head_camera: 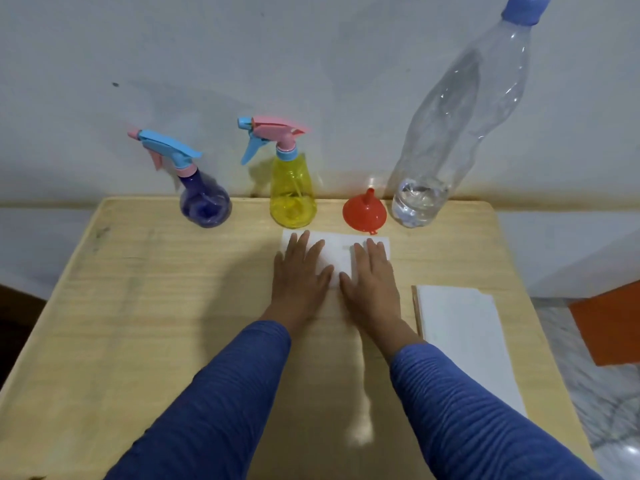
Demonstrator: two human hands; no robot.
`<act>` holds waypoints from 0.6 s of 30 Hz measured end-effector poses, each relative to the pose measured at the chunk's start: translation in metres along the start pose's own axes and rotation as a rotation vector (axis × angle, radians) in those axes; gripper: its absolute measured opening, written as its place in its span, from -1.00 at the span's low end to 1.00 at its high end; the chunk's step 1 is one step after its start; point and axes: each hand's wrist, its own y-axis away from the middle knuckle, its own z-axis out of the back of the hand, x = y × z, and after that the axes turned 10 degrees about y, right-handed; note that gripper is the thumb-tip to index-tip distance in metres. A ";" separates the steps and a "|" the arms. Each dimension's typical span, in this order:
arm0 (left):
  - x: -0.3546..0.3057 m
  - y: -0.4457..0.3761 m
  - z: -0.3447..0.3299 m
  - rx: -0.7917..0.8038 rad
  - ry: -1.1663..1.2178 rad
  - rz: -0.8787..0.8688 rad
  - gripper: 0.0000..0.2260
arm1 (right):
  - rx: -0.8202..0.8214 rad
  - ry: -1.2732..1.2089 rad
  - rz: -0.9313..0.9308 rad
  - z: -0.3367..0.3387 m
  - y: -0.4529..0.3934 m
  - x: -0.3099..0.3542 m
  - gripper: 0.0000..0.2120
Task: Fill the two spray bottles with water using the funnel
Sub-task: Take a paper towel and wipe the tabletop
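A purple spray bottle (204, 202) with a blue and pink trigger stands at the table's far edge. Right of it stands a yellow spray bottle (292, 192) with a pink and blue trigger. Both have their heads on. A red funnel (364, 213) rests wide end down beside the yellow bottle. A tall clear plastic bottle (450, 133) with a blue cap holds a little water at its bottom. My left hand (301, 275) and right hand (372, 278) lie flat, palms down, fingers apart, on a white sheet of paper (337, 252) in front of the bottles.
The wooden table (156, 306) stands against a pale wall. A white board or pad (464, 334) lies near the table's right edge. An orange object (609, 327) stands on the floor to the right.
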 end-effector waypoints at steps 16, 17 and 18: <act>-0.001 -0.005 -0.003 0.038 -0.109 0.068 -0.50 | 0.122 0.156 -0.036 -0.015 -0.015 0.016 -0.44; 0.000 -0.005 -0.002 0.040 -0.107 0.065 -0.51 | 0.125 0.156 -0.036 -0.016 -0.015 0.020 -0.44; 0.001 -0.005 -0.001 0.042 -0.105 0.063 -0.51 | 0.126 0.155 -0.035 -0.018 -0.016 0.024 -0.44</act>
